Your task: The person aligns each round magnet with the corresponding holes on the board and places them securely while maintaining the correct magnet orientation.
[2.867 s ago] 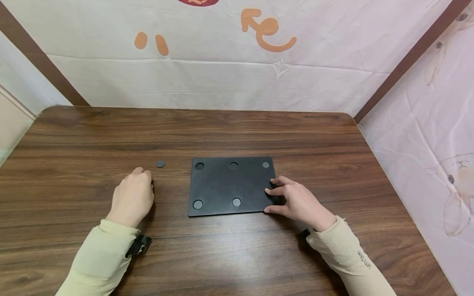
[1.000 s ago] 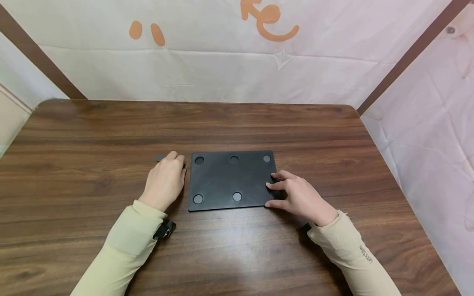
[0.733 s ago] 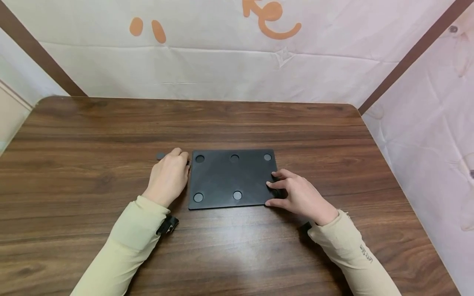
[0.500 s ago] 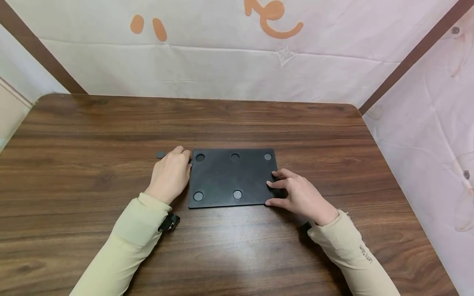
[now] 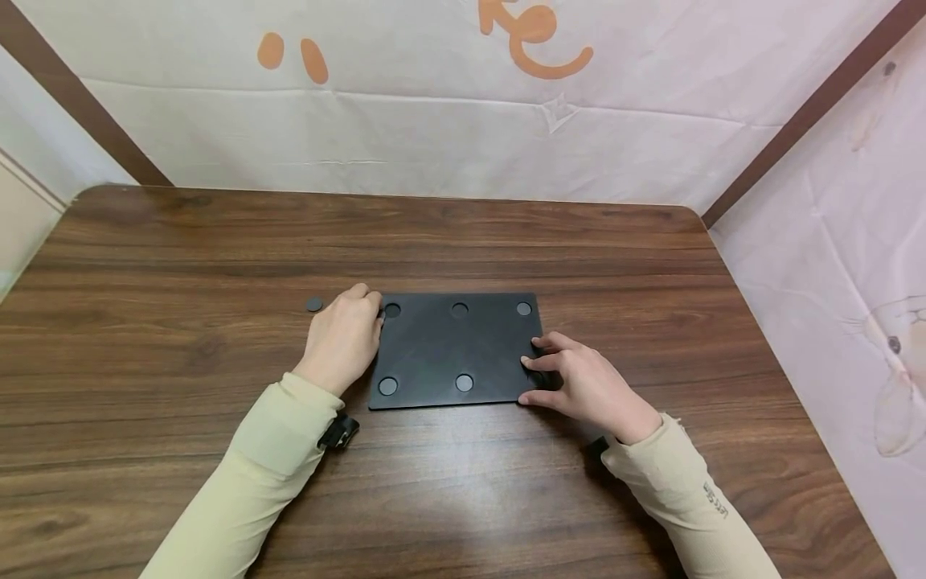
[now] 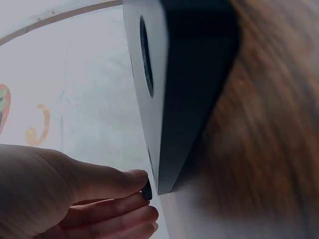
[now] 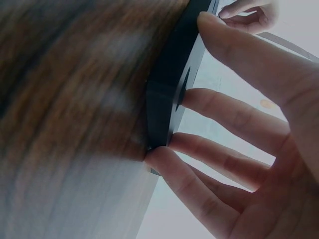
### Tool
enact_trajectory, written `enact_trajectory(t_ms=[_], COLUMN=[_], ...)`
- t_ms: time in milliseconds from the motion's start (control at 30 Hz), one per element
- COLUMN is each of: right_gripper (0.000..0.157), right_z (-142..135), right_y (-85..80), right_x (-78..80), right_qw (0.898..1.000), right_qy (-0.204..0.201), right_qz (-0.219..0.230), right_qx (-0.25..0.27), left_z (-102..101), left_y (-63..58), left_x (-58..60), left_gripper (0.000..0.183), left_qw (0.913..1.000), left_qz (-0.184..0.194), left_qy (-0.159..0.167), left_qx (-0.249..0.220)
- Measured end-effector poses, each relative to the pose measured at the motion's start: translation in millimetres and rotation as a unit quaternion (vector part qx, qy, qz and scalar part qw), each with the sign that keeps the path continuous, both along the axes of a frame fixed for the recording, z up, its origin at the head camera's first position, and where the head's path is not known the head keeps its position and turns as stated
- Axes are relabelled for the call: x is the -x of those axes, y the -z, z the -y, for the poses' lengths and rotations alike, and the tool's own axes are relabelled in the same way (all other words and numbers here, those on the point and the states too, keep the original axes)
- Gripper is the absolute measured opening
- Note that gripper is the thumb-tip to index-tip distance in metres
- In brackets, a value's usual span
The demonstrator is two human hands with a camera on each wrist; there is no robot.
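Note:
A black rectangular board (image 5: 452,346) with round recesses lies flat on the table. Lighter grey discs show at its front left, front middle and back right; the back left and back middle recesses look dark. My left hand (image 5: 343,338) pinches a small dark disc (image 6: 146,191) between thumb and fingers, at the board's back left corner beside the dark recess. At the opposite end my right hand (image 5: 579,382) rests on the board's right edge with fingers spread, the thumb at its front edge. One fingertip touches by a recess (image 7: 184,89), which the hand hides in the head view.
Another loose dark disc (image 5: 314,304) lies on the wooden table (image 5: 463,498), left of the left hand. A white printed curtain (image 5: 434,145) hangs behind the table, and a second sheet (image 5: 839,322) hangs at the right. Each wrist wears a black device.
My left hand has come rightward from near the loose disc to the board's back left corner, carrying the small dark disc. The right hand and the board stay in place; the view tilts slightly.

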State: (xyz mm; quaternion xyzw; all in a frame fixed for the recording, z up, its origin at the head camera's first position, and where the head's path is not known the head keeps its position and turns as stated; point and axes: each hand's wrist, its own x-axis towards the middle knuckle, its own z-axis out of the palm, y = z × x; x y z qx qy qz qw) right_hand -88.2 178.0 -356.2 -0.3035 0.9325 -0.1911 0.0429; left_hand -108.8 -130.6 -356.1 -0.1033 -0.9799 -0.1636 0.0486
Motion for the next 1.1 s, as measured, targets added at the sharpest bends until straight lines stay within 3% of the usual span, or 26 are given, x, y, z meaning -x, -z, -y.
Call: enact_trajectory(t_ms=[1100], right_gripper=[0.050], right_z=[0.2], right_y=[3.2], right_x=[-0.1], right_qw=[1.000], right_qy=[-0.004], right_qz=[-0.005], right_qx=[-0.003], left_z=[-11.7], left_y=[6.1], left_x=[12.6], left_gripper=[0.011], left_qw=[0.9999], left_qz=[0.006], left_qy=[0.013], left_qx=[-0.005])
